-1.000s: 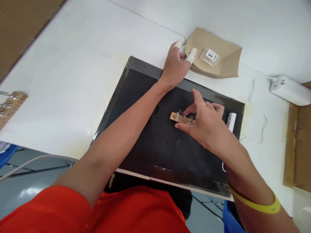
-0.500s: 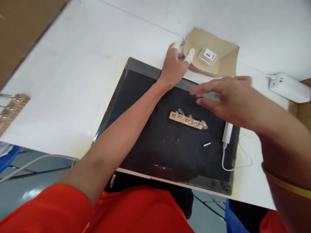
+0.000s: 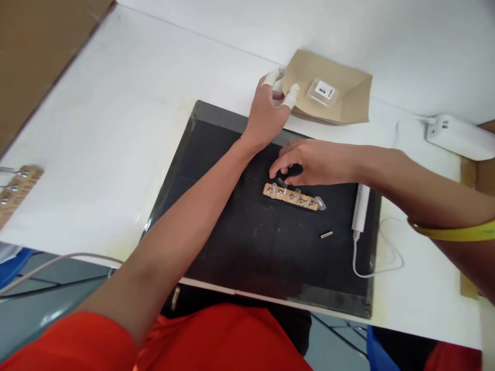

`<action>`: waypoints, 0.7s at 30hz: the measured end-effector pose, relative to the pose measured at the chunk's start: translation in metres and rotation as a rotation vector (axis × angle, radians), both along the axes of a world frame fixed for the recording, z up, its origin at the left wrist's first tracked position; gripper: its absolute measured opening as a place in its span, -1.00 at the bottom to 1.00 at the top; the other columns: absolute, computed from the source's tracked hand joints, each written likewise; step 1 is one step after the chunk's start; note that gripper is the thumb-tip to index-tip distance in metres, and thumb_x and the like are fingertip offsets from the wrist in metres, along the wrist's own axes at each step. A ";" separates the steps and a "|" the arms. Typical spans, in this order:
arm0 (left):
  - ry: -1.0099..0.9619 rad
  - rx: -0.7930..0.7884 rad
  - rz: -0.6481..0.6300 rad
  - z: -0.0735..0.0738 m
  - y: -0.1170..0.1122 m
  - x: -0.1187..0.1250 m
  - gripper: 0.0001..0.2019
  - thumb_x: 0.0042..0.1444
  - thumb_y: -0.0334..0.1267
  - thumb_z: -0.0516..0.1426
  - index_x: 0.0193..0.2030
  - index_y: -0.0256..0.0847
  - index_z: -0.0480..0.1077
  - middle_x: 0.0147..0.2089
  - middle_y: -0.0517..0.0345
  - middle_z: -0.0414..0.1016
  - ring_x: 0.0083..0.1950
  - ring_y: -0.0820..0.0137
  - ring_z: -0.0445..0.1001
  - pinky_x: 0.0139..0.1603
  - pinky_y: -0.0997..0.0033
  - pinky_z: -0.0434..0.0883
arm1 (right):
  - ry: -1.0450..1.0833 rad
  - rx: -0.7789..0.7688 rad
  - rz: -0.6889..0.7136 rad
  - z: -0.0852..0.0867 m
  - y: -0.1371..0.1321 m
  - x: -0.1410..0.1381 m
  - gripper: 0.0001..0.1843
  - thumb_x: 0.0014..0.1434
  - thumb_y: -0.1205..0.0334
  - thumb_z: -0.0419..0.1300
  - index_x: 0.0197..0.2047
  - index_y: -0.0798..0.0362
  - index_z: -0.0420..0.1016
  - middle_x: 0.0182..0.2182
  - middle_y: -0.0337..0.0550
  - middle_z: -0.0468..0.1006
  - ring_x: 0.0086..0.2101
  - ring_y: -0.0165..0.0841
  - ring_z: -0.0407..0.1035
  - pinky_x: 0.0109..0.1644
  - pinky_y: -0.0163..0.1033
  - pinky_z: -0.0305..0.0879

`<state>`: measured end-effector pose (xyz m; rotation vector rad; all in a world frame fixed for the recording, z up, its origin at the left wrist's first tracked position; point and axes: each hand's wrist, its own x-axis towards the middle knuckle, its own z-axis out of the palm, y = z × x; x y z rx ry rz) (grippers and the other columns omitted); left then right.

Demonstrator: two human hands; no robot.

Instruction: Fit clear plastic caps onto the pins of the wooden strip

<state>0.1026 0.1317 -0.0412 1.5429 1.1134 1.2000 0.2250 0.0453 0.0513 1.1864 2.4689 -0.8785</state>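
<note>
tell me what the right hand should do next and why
The right hand should probably pinch the small clear piece at the far edge of the wooden strip: the hand is open, its thumb side right by that piece, though whether it touches is hard to tell.

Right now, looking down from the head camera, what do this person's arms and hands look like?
The left hand wears off-white covers on at least two fingers, and an orange-red sleeve ends near the left elbow. The right hand shows no covers; a thin yellow band circles that forearm. The right sleeve is out of view.
</note>
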 end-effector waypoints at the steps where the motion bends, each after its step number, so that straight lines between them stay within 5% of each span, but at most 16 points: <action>1: -0.005 -0.004 -0.003 0.000 0.000 0.000 -0.57 0.31 -0.23 0.15 0.31 0.07 0.34 0.41 0.14 0.41 0.14 0.22 0.45 0.20 0.30 0.41 | 0.015 -0.004 0.010 -0.003 0.001 0.001 -0.63 0.12 0.31 0.27 -0.04 -0.15 0.72 -0.20 -0.21 0.66 -0.17 -0.25 0.50 -0.04 -0.13 0.39; 8: -0.019 0.006 -0.011 -0.002 0.000 -0.002 -0.51 0.29 -0.19 0.15 0.35 0.11 0.32 0.35 0.16 0.45 0.13 0.20 0.44 0.21 0.26 0.43 | 0.122 -0.001 0.087 -0.013 0.004 0.012 -0.75 0.18 0.31 0.25 -0.16 -0.15 0.73 -0.21 -0.22 0.63 -0.09 -0.24 0.47 0.07 -0.11 0.37; 16: 0.018 0.010 0.005 0.006 -0.006 -0.003 -0.41 0.27 -0.12 0.15 0.44 0.21 0.22 0.36 0.19 0.44 0.20 0.14 0.48 0.31 0.12 0.47 | 0.172 0.017 0.011 0.005 0.006 0.028 -0.83 0.23 0.26 0.24 -0.27 -0.10 0.70 -0.20 -0.25 0.64 -0.15 -0.27 0.49 -0.04 -0.16 0.37; 21: 0.045 -0.015 0.025 0.011 -0.009 -0.004 -0.51 0.35 -0.17 0.16 0.39 0.09 0.25 0.41 0.22 0.39 0.23 0.23 0.46 0.40 0.17 0.42 | 0.134 0.073 0.007 0.000 -0.002 0.035 -0.74 0.27 0.24 0.23 -0.03 -0.07 0.70 -0.11 -0.15 0.64 -0.15 -0.26 0.49 -0.06 -0.16 0.36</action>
